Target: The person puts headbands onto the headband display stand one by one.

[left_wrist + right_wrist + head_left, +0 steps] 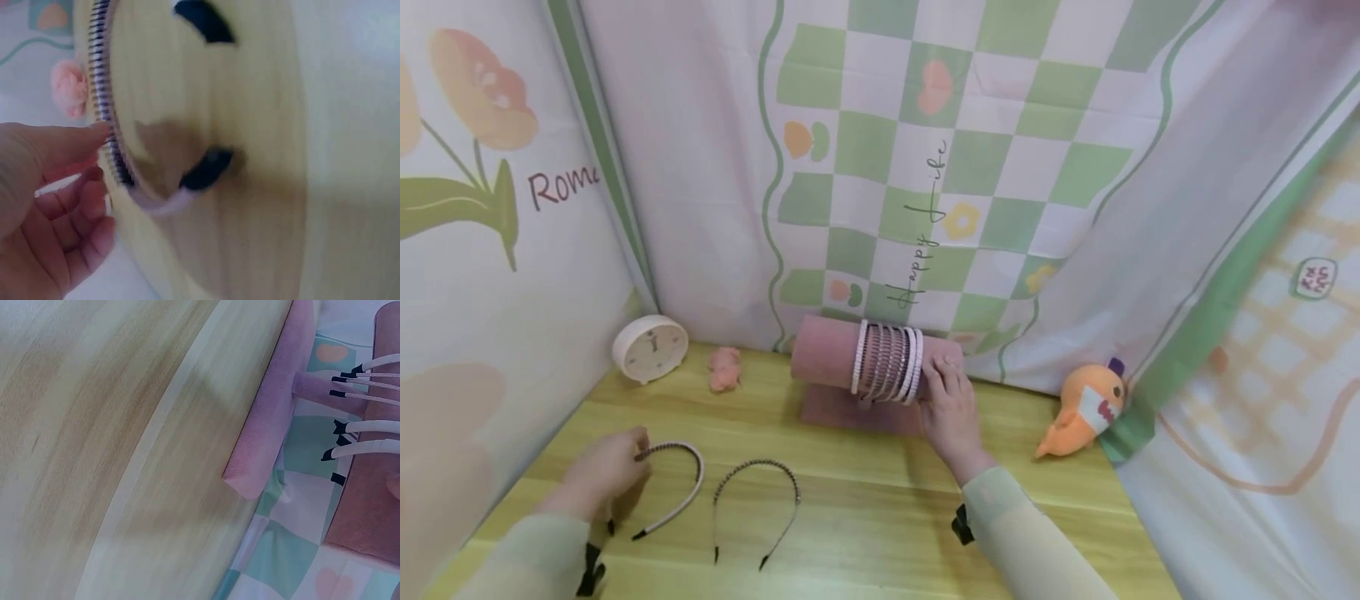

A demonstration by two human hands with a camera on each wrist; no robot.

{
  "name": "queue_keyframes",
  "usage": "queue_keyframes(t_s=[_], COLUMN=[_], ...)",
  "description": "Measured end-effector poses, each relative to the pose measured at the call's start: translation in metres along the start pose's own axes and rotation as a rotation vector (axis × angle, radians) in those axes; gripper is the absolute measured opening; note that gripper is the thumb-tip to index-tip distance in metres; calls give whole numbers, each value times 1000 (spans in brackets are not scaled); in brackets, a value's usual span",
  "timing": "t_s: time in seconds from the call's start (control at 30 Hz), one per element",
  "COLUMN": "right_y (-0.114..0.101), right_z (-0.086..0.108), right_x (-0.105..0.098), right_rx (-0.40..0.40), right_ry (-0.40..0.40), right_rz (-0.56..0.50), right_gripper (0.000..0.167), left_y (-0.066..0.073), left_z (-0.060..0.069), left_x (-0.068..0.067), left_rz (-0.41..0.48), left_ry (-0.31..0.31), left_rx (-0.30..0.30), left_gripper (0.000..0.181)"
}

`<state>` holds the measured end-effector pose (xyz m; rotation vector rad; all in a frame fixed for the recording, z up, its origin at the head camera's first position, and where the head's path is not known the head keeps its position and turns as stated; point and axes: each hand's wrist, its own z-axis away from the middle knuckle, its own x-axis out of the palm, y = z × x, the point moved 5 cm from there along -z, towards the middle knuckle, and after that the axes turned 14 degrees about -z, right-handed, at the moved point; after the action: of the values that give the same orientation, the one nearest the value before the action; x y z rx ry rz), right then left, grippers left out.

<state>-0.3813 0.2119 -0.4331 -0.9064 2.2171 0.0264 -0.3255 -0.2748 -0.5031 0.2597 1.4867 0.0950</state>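
My left hand [606, 467] pinches a white headband [694, 487] with a dark beaded face near one end. In the left wrist view, the thumb and finger meet on that beaded band [100, 69], its black tips standing over the table. Beside it on the table lies a thin dark beaded headband [758, 462]. My right hand [953, 404] grips the right end of a pink padded headband stand [823, 350], fingers over the roll. Several white and beaded headbands [887, 358] ring the roll; their black tips show in the right wrist view. Most of the right hand is hidden there.
A round white clock [651, 348] and a small pink figure [725, 369] stand at the back left of the wooden table [880, 517]. An orange plush toy [1082, 408] lies at the right. Printed curtains [715, 167] hang close behind the table.
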Motion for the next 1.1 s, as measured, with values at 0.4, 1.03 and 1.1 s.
queue_keyframes(t_s=[0.4, 1.03, 1.1], right_y=[1, 3, 2], right_z=[0, 2, 2], right_x=[1, 1, 2], right_rx=[44, 25, 25], right_ry=[-41, -37, -42], right_rz=[12, 8, 6], right_gripper=[65, 69, 68], left_y=[55, 108, 119], left_z=[-4, -34, -43], left_x=[33, -52, -62], left_rz=[172, 290, 399], left_ry=[-96, 435, 485], left_rx=[-44, -4, 2], left_gripper=[31, 15, 18])
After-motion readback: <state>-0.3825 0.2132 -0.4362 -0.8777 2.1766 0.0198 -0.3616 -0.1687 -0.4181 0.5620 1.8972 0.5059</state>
